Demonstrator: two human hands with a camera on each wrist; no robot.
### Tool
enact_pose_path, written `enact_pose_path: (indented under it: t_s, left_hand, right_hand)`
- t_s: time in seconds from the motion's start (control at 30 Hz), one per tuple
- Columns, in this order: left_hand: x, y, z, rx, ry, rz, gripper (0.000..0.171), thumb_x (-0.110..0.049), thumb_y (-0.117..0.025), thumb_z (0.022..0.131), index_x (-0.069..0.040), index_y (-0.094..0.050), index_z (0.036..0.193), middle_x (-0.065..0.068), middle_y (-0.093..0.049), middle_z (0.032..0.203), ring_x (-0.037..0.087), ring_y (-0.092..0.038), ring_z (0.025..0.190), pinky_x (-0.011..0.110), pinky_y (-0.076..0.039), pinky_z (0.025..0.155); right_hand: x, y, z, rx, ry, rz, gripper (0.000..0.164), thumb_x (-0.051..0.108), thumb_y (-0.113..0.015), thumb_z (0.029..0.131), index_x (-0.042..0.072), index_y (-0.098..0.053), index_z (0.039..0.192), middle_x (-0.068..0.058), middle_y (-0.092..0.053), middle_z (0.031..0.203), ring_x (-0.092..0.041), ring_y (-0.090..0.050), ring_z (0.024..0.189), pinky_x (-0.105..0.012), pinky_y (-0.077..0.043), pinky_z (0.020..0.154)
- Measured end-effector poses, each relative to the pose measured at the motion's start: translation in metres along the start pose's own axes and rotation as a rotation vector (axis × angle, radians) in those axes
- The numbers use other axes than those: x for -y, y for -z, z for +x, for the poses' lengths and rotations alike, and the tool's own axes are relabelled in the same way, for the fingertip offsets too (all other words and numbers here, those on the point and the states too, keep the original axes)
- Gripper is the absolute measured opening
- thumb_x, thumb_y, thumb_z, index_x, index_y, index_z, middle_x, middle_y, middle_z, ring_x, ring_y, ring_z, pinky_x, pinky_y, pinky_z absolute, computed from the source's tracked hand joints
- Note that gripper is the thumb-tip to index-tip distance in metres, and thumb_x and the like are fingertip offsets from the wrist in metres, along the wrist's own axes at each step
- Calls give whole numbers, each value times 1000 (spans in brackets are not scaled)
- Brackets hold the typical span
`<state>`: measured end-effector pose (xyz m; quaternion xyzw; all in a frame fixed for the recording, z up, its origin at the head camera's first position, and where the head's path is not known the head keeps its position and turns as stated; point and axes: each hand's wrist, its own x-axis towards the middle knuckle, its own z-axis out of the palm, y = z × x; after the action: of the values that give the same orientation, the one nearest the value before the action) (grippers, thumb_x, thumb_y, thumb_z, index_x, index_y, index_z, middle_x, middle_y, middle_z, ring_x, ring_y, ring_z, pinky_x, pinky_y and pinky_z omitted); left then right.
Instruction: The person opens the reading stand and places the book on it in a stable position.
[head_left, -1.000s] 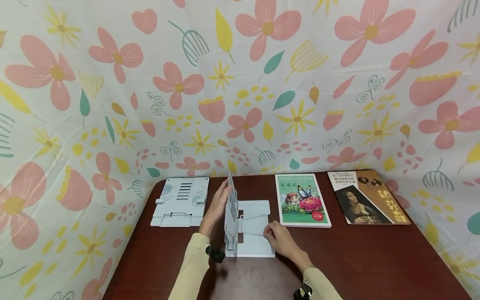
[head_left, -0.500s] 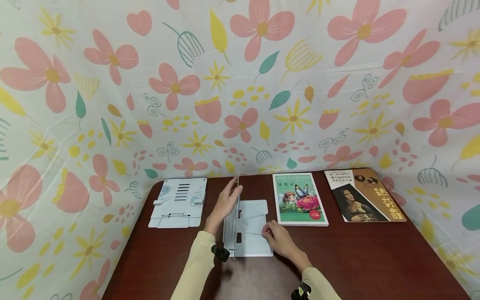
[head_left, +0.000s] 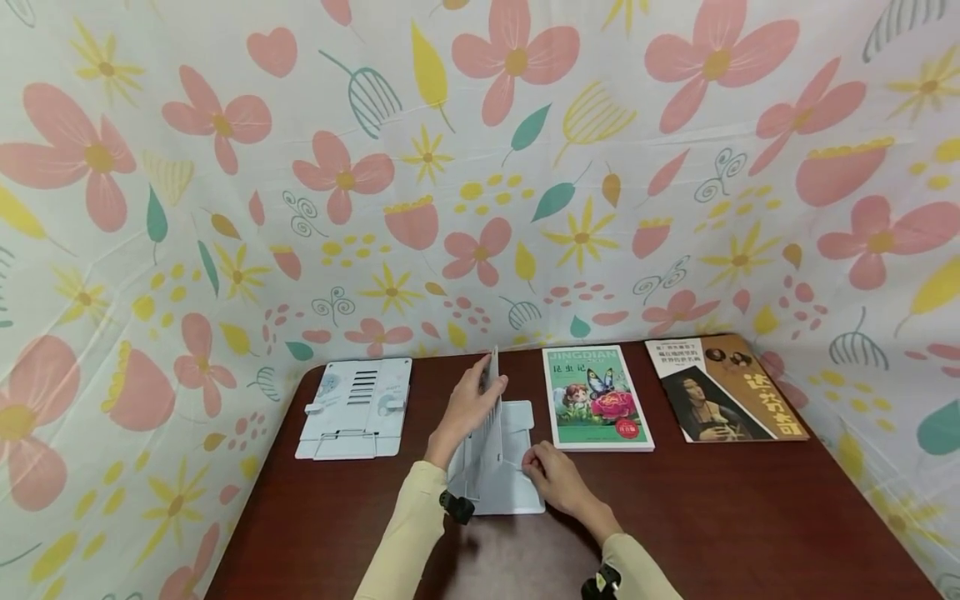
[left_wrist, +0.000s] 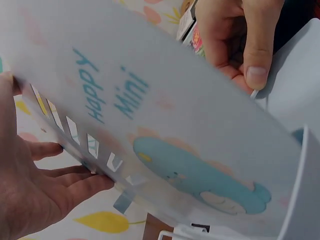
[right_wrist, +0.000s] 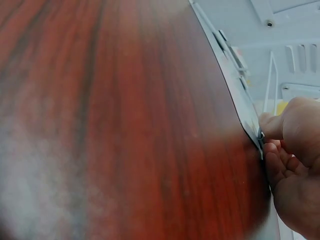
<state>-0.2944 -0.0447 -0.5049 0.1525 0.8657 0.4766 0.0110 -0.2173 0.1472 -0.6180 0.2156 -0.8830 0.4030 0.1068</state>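
A white book stand stands partly unfolded mid-table in the head view, its base [head_left: 517,492] flat and its slotted panel [head_left: 487,450] raised almost upright. My left hand [head_left: 467,404] holds that panel near its top edge. In the left wrist view the panel [left_wrist: 165,110] carries "Happy Mini" lettering and a blue cartoon animal, and the fingers of my left hand [left_wrist: 40,185] lie along its slotted end. At the base's right edge my right hand [head_left: 558,479] pinches a thin white wire prop [right_wrist: 272,75]; in the right wrist view this hand [right_wrist: 300,145] sits right against the base's rim.
A second white book stand [head_left: 352,421] lies folded flat at the left. To the right are a green-covered children's book [head_left: 597,387] and a brown-and-white book [head_left: 723,392]. A flower-patterned cloth [head_left: 480,183] hangs behind the dark red wooden table [head_left: 712,517].
My left hand has swung the panel's top rightward, from leaning slightly left through upright to leaning over the base. The right hand stays at the base's edge.
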Motion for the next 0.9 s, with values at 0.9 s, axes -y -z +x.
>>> enact_pose_path:
  t_s: [0.9]
  left_hand:
    - [-6, -1, -2, 36, 66, 18, 79, -70, -44, 98, -28, -25, 162, 9, -35, 161, 38, -40, 145, 62, -37, 113]
  right_hand:
    - [6, 11, 5, 29, -134, 171, 6, 2, -71, 91, 5, -67, 87, -1, -61, 78, -2, -52, 70, -19, -46, 62]
